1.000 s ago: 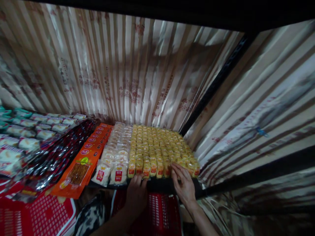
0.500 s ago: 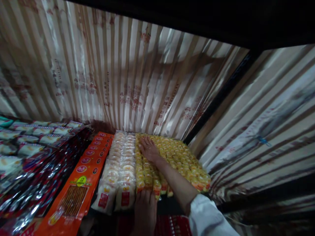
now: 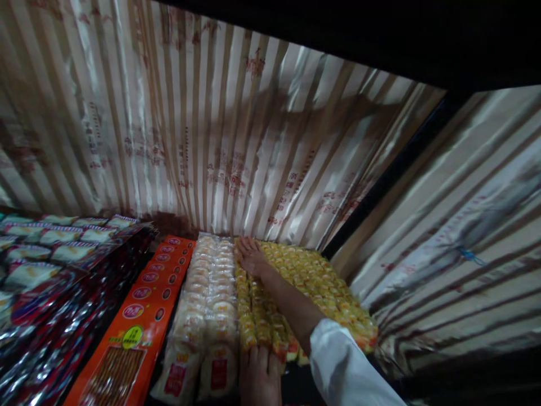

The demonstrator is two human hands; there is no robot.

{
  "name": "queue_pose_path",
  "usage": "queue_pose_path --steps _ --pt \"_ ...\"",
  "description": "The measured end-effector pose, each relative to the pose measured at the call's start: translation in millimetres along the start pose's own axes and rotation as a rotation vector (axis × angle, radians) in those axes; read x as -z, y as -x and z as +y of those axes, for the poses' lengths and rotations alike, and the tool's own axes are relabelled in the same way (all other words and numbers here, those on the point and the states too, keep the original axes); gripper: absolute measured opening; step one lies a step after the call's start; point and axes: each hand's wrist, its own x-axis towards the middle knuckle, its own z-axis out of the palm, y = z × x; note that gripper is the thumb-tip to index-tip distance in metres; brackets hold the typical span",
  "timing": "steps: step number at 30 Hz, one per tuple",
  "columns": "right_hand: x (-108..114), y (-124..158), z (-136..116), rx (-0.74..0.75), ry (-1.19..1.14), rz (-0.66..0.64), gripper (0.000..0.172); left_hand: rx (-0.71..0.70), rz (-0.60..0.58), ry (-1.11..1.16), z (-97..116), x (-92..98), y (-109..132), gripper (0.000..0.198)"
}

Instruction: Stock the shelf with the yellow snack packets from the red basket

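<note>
My right hand (image 3: 251, 256) lies palm down with fingers stretched out on the back of the leftmost row of small yellow-wrapped packets (image 3: 315, 282). Its white-sleeved arm reaches over the block from the right. At the near end of the same rows is my left hand (image 3: 260, 375), fingers extended and touching the front packets. It appears to hold nothing, though its palm is hidden. Two rows of clear-wrapped pale round snacks (image 3: 220, 316) stand immediately left of the yellow packets.
Overlapping orange snack bags (image 3: 143, 293) run in a row farther left, beside shiny dark red and blue bags (image 3: 84, 316). Behind hangs a pleated printed curtain (image 3: 236, 135). A dark slanted pole (image 3: 393, 175) rises at the back right corner.
The view has shifted slightly, so the goods appear lower. My right hand stays at the back of the yellow rows, slightly farther left; my left hand stays at their front.
</note>
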Motion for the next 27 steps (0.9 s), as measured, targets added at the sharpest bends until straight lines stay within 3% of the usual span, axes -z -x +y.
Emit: queue_pose_path --steps 2,5,11,14,19,27 --pt "-4.8 -4.8 -0.1 -0.02 -0.021 -0.043 0.058 0.004 0.008 -0.011 -1.2 -1.7 0.9 0.023" --pt "-8.9 -5.7 1.2 -0.034 -0.05 -0.052 0.059 -0.056 -0.099 -0.054 -4.4 2.4 0.9 0.015" --pt "-2.9 -13.7 6.2 -0.074 -0.048 -0.002 0.065 -0.058 -0.187 -0.072 -4.9 7.3 2.0 0.019" --pt "-6.0 -15.8 10.8 -0.115 -0.066 -0.064 0.066 -0.035 -0.162 -0.074 -5.2 3.6 5.9 0.015" --pt "-8.8 -13.3 15.4 -0.11 -0.109 -0.057 0.066 -0.098 -0.155 -0.093 -11.2 -2.3 12.2 0.016" --pt "-8.4 -6.5 18.9 -0.103 -0.112 -0.04 0.067 0.026 -0.151 -0.058 -0.5 -2.0 10.6 0.017"
